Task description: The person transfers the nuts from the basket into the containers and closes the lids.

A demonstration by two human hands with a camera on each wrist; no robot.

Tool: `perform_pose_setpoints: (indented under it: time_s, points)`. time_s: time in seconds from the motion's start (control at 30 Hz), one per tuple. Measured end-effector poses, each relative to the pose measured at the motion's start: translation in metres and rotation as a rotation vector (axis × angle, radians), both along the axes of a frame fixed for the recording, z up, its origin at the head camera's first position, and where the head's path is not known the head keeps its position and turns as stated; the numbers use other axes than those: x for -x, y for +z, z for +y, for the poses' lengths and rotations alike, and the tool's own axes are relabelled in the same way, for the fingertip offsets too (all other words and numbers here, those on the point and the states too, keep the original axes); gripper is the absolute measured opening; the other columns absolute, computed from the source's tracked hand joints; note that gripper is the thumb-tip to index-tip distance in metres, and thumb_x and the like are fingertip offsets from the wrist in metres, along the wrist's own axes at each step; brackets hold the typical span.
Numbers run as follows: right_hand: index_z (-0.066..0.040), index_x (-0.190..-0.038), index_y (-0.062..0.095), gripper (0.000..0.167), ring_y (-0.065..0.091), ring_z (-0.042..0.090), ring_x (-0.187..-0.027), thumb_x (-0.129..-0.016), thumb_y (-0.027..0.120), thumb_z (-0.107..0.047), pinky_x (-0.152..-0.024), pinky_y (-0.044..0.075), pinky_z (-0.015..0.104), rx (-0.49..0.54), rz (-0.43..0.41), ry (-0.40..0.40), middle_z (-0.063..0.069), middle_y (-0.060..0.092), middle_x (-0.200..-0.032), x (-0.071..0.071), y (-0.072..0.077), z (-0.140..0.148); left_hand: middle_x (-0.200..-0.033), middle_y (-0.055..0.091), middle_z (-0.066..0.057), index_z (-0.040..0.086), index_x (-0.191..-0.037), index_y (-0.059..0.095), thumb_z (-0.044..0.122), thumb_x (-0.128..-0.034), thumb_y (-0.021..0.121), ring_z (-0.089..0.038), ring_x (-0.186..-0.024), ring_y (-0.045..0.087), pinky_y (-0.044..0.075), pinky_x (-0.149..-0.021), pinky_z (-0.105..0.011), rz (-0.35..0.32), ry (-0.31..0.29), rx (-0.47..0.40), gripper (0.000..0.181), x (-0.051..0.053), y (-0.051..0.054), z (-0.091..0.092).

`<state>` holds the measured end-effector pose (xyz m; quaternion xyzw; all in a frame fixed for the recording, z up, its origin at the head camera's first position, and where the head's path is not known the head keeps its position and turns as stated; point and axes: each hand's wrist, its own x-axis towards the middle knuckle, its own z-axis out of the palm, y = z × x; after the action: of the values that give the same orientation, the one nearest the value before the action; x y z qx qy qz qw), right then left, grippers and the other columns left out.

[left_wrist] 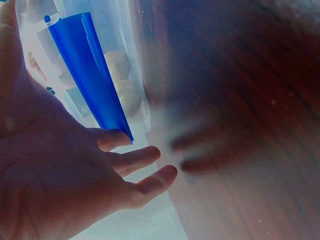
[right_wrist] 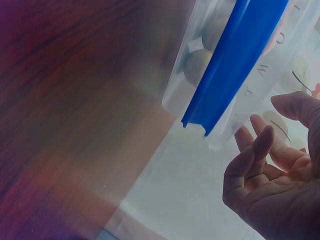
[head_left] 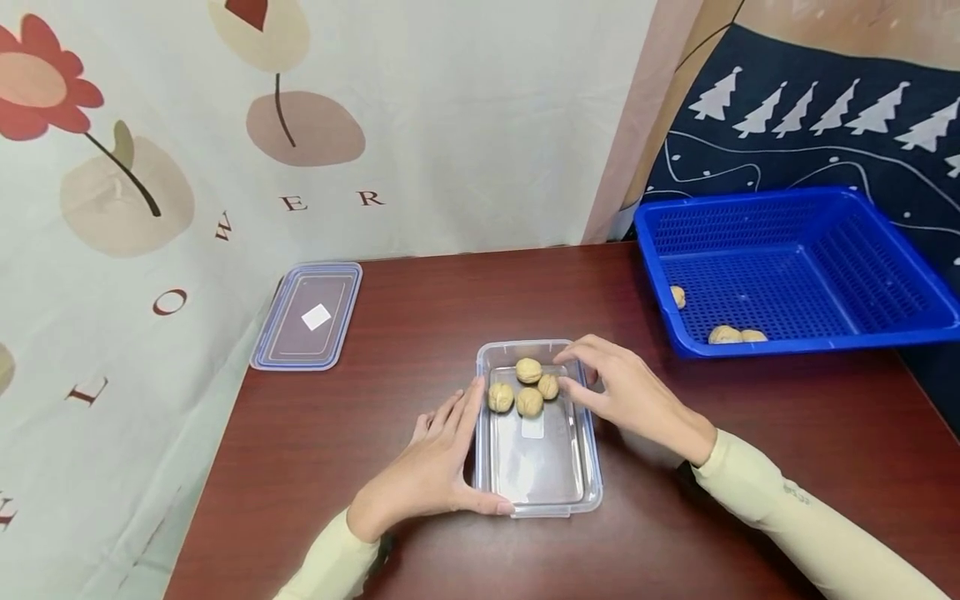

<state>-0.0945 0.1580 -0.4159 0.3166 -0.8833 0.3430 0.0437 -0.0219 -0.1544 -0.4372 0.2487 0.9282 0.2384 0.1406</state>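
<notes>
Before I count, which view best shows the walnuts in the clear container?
The head view: it shows all four walnuts uncovered from above. The left wrist view shows two, hazily through the container; the right wrist view, two partly behind a blue strip.

Tan walnuts and a clear, blue-tinged container show against a red-brown, wood-grained worktop; the basket is vivid blue, the translucent lid blue-edged, the sleeves pale yellow, the white curtain red-flowered, the navy cloth patterned with white trees.

Seven walnuts, one box, one basket
</notes>
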Motion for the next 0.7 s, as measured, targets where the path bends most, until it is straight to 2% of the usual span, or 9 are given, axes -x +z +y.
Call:
perform_pose_setpoints:
  time_s: [0.23, 0.47, 0.7]
  points:
    - [-0.008, -0.128, 0.075, 0.030, 0.055, 0.010, -0.078, -0.100, 0.081, -0.013, -0.065, 0.047, 0.029, 0.011, 0.050, -0.065, 0.003, 0.069, -0.107, 0.000, 0.006, 0.010, -0.178, 0.019, -0.022, 0.012, -0.175, -0.010, 0.082, -0.0714, 0.086, -0.044, -0.161, 0.023, 0.027, -0.116, -0.073, -0.002, 0.006, 0.002, 0.157, 0.000, 0.002, 0.001]
    - [-0.009, -0.134, 0.072, 0.036, 0.054, 0.011, -0.077, -0.100, 0.080, -0.014, -0.063, 0.048, 0.030, -0.016, 0.054, -0.128, 0.002, 0.068, -0.106, 0.002, 0.017, 0.021, -0.178, 0.019, -0.021, 0.013, -0.175, -0.012, 0.083, -0.0711, 0.086, -0.043, -0.162, 0.021, 0.026, -0.117, -0.073, -0.020, 0.013, 0.017, 0.158, 0.000, 0.001, 0.002]
    - [-0.009, -0.131, 0.073, 0.034, 0.053, 0.011, -0.077, -0.098, 0.081, -0.011, -0.063, 0.046, 0.030, -0.005, 0.109, -0.160, 0.000, 0.068, -0.107, 0.007, 0.024, 0.030, -0.178, 0.019, -0.022, 0.015, -0.175, -0.013, 0.082, -0.0715, 0.085, -0.043, -0.161, 0.023, 0.025, -0.118, -0.073, -0.017, 0.011, 0.019, 0.158, -0.001, 0.001, 0.002]
